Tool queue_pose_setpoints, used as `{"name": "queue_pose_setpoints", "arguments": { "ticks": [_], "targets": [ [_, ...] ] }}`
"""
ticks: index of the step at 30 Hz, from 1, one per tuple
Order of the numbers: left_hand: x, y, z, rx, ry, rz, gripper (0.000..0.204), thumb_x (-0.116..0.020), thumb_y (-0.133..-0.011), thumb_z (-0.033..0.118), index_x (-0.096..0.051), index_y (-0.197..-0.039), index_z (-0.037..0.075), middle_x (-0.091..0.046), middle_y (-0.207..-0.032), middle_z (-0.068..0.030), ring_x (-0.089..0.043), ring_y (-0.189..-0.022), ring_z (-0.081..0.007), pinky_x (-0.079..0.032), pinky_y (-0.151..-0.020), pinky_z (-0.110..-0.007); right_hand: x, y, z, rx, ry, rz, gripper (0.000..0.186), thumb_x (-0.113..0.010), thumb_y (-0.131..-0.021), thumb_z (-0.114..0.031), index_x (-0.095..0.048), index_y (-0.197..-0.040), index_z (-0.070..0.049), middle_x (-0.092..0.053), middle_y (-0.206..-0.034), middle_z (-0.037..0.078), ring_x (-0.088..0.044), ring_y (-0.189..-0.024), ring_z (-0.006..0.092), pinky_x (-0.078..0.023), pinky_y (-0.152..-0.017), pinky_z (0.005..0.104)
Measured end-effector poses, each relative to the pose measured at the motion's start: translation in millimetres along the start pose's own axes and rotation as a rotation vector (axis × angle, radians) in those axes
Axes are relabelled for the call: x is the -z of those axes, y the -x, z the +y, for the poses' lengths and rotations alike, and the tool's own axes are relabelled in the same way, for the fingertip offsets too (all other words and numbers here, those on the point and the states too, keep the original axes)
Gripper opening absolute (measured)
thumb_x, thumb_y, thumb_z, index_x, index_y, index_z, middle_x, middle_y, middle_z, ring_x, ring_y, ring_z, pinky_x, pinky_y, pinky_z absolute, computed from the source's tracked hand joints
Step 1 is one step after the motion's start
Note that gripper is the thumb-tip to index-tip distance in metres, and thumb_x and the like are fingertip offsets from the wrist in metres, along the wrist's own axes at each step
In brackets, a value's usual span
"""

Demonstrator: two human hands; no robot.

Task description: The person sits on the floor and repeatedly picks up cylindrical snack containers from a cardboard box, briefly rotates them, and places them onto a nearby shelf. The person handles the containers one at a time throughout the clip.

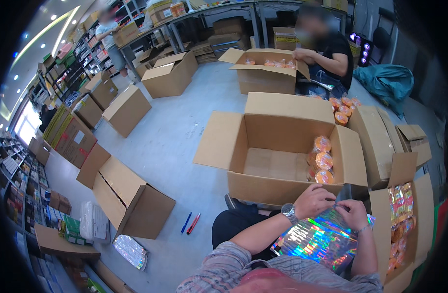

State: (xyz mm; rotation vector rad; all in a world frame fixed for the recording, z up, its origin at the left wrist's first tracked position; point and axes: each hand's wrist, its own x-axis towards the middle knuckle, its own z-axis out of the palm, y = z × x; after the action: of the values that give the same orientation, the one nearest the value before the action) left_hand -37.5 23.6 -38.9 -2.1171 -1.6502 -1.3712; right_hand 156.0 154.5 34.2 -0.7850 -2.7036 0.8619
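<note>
Across my lap lies a shiny holographic silver bag, its surface flashing rainbow colours. My left hand, with a watch on the wrist, is closed at the bag's upper edge. Close beside it my right hand, a bracelet on its wrist, pinches the same edge. Just beyond my hands stands an open cardboard box. Several round orange wrapped packs line its right inner side. To my right, another open box holds more orange packs and shiny gold-and-red packets.
Blue and red pens and a silver packet lie on the floor at left, near a cardboard box. A co-worker sits beyond at another open box. Loose orange packs lie between. A teal bag rests far right.
</note>
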Motion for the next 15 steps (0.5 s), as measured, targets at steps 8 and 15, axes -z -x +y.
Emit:
{"name": "queue_pose_setpoints", "arguments": {
  "ticks": [8,15],
  "targets": [
    [-6.2,2.1,-1.6,-0.046,-0.054,0.076,0.019,-0.075,-0.085,0.017,-0.075,-0.104,0.02,-0.071,-0.118,0.003,-0.066,-0.11,-0.0171,-0.042,-0.109,-0.047,-1.8,-2.2,3.5,0.038,-0.065,0.043,0.02,-0.081,-0.085,-0.022,-0.079,-0.095,-0.005,-0.075,-0.084,0.013,-0.071,-0.069,0.0249,-0.054,-0.065,0.0345],
    [-9.9,2.3,-1.9,-0.004,-0.004,0.094,0.016,-0.077,-0.082,0.018,-0.075,-0.098,0.019,-0.07,-0.116,0.0039,-0.065,-0.112,-0.0181,-0.041,-0.111,-0.046,-8.4,-3.6,13.1,0.022,-0.125,0.05,0.021,-0.082,-0.083,-0.019,-0.077,-0.097,-0.004,-0.074,-0.081,0.013,-0.07,-0.066,0.0216,-0.053,-0.062,0.0324]
  ]
}}
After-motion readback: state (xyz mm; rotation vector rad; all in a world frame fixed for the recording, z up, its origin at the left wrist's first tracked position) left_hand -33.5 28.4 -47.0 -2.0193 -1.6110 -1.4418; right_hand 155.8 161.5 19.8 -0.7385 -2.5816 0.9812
